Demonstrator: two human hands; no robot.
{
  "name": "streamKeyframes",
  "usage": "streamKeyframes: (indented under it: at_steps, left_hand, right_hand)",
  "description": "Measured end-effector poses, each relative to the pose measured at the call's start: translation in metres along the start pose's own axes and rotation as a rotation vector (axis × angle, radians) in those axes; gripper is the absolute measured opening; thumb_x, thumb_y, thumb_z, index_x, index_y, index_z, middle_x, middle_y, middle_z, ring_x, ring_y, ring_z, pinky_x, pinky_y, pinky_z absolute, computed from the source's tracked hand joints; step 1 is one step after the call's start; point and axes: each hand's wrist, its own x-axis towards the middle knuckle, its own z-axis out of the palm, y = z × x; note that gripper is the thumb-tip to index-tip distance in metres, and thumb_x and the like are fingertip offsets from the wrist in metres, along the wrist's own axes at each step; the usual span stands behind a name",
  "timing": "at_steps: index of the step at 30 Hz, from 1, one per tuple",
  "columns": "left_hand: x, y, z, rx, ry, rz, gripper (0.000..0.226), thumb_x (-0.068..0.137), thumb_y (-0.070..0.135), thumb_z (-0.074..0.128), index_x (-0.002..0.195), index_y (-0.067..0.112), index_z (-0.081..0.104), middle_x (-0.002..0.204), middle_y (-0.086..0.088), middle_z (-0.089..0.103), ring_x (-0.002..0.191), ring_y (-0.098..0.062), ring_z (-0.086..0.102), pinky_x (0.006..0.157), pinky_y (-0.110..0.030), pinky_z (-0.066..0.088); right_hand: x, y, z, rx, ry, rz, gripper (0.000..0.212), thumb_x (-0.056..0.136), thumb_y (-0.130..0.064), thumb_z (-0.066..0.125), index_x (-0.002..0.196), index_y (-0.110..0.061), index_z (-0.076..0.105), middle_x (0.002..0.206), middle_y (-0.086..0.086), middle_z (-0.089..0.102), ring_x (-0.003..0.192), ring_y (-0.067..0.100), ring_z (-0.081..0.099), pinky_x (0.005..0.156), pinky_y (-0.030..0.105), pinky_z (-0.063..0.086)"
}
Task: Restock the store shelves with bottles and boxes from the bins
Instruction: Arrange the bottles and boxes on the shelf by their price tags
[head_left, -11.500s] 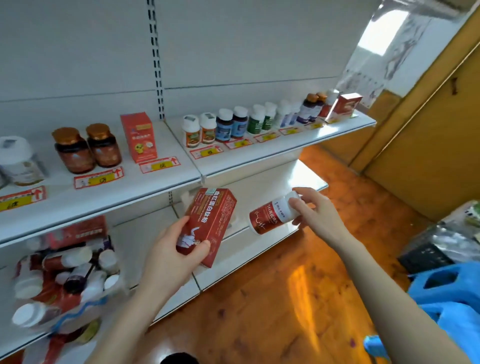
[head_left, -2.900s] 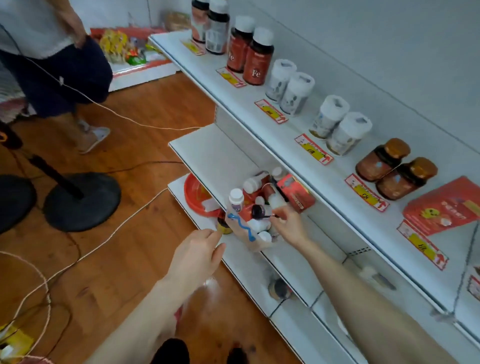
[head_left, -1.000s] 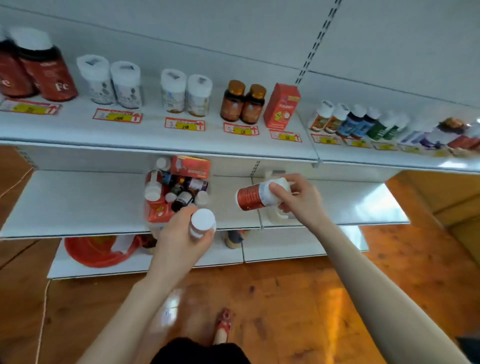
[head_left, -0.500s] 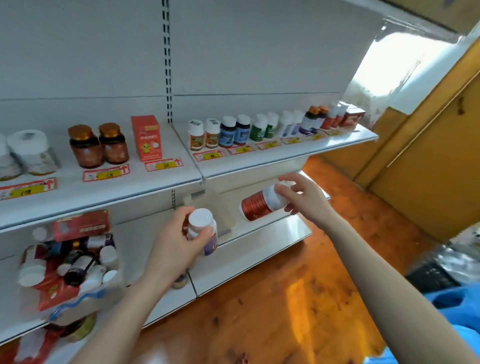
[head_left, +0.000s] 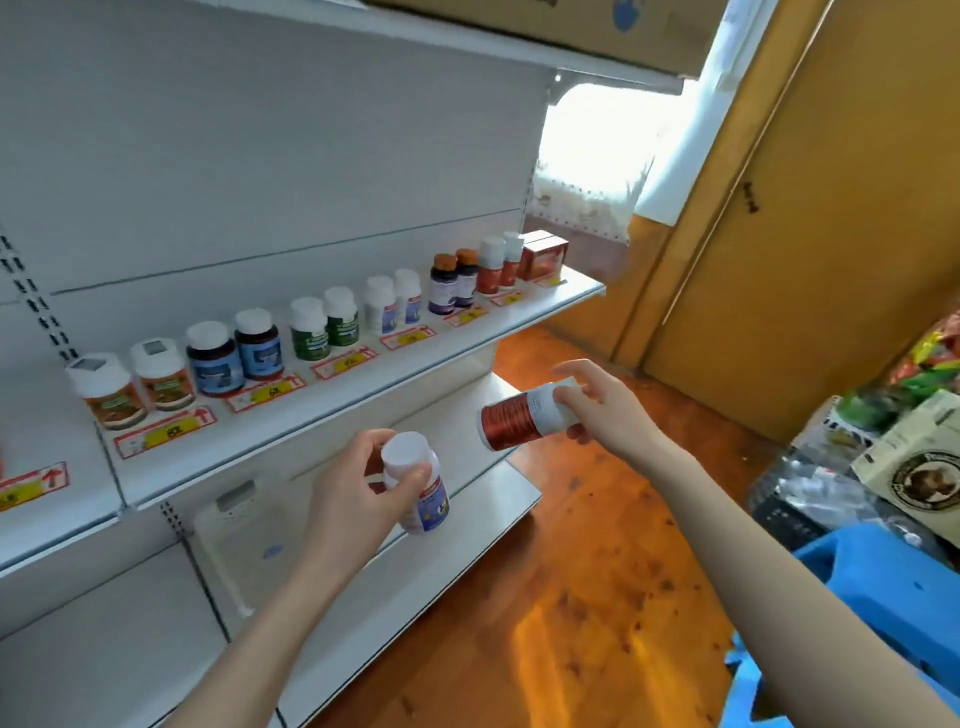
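Right hand (head_left: 608, 415) is gripping the red bottle (head_left: 511, 423) sideways, base pointing toward the shelf (head_left: 566, 297), nearer its far end; left hand (head_left: 353, 499) is clasping the white-capped bottle (head_left: 426, 501) below the shelf.

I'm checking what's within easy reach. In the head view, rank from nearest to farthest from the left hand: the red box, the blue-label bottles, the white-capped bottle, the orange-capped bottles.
1. White-capped bottle: held in the left hand.
2. Blue-label bottles: on the shelf, up and left.
3. Orange-capped bottles: farther right along the shelf.
4. Red box: at the shelf's far right end.
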Motion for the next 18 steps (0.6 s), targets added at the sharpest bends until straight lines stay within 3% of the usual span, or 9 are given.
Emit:
streamKeyframes:
  at_steps: [4,9,14,18]
  left_hand:
    - [0.035,0.003,0.036,0.008,-0.059,0.014,0.025,0.079,0.018,0.07,0.099,0.023,0.056,0.089,0.019,0.06,0.081,0.009,0.058,0.062,-0.005,0.046]
    - [0.096,0.006,0.077,-0.001,-0.105,0.045,0.031,0.077,0.031,0.073,0.101,0.022,0.056,0.09,0.018,0.06,0.082,0.004,0.059,0.061,-0.007,0.048]
    - [0.171,0.007,0.111,-0.01,-0.079,0.059,0.035,0.077,0.031,0.073,0.105,0.018,0.056,0.09,0.016,0.059,0.083,0.002,0.057,0.058,-0.01,0.043]
    - [0.226,0.007,0.131,-0.028,-0.078,0.074,0.048,0.067,0.043,0.066,0.108,0.019,0.057,0.096,0.009,0.061,0.088,-0.001,0.057,0.064,-0.013,0.042]
  right_hand:
    - [0.024,0.024,-0.019,-0.037,-0.005,0.043,0.02,0.088,-0.032,0.053,0.108,-0.027,0.054,0.097,0.006,0.058,0.064,0.016,0.059,0.056,0.025,0.05]
    - [0.078,0.054,-0.036,-0.273,-0.041,0.018,0.054,0.075,-0.025,0.069,0.124,-0.026,0.045,0.119,0.006,0.05,0.095,0.022,0.055,0.07,0.025,0.047]
    - [0.152,0.052,-0.059,-0.189,0.023,-0.005,0.048,0.08,-0.026,0.068,0.122,-0.016,0.048,0.097,0.006,0.06,0.059,0.008,0.062,0.047,0.011,0.045]
    - [0.205,0.043,-0.079,-0.153,0.131,-0.061,0.031,0.084,-0.034,0.064,0.098,-0.006,0.057,0.07,-0.004,0.057,0.048,0.007,0.056,0.041,0.007,0.04]
